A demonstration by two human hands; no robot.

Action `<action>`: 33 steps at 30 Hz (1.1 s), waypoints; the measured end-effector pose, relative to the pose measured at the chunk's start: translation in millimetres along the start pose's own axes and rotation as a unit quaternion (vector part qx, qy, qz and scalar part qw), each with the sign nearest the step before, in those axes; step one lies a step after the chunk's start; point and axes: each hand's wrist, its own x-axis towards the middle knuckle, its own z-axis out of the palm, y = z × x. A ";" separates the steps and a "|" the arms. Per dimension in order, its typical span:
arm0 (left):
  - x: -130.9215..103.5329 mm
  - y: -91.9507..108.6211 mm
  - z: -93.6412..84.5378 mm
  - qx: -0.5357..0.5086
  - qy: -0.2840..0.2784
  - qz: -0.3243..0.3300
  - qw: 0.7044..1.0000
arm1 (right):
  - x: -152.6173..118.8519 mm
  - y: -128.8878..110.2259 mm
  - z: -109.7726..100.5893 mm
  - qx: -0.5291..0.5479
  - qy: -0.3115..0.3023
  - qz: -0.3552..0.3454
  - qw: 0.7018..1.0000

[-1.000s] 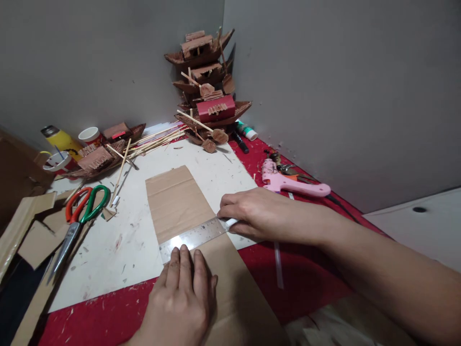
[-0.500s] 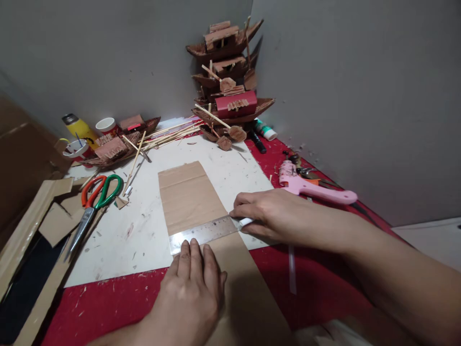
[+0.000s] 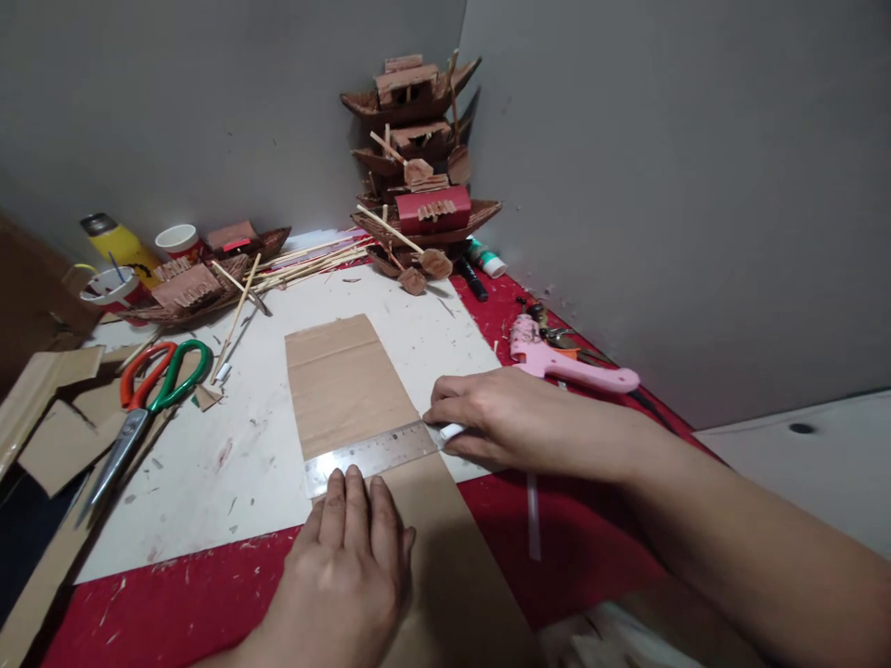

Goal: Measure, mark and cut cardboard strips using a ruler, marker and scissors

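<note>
A long strip of brown cardboard lies on the white sheet and runs toward me over the red tabletop. Across it rests a clear ruler. My left hand is flat on the cardboard, its fingers stretched out with their tips on the ruler's near edge. At the ruler's right end, my right hand is closed around a slim white pen. Its fingertips meet the cardboard's right edge; the pen's tip is hidden behind the fingers.
Scissors lie left beside cardboard scraps. Model boats are stacked at the back, with thin sticks, cups and a yellow bottle to their left. A pink glue gun lies beyond my right hand.
My view has turned slightly right, so everything sits further left in the picture. Both hands keep their places on the ruler and the cardboard.
</note>
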 end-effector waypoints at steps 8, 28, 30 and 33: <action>0.4 1.2 0.3 0.006 0.008 -0.004 1.000 | -0.3 1.7 2.6 -0.015 0.007 -0.007 1.000; -1.0 2.4 1.5 0.013 0.004 -0.004 1.000 | 0.3 -1.0 2.4 -0.008 0.010 0.002 1.000; -1.5 2.3 2.4 0.010 -0.001 -0.007 1.000 | 1.1 -1.2 2.7 -0.007 0.013 0.007 1.000; -2.5 1.6 3.5 0.014 -0.014 -0.009 1.000 | 3.0 -0.4 3.0 -0.004 0.018 0.010 1.000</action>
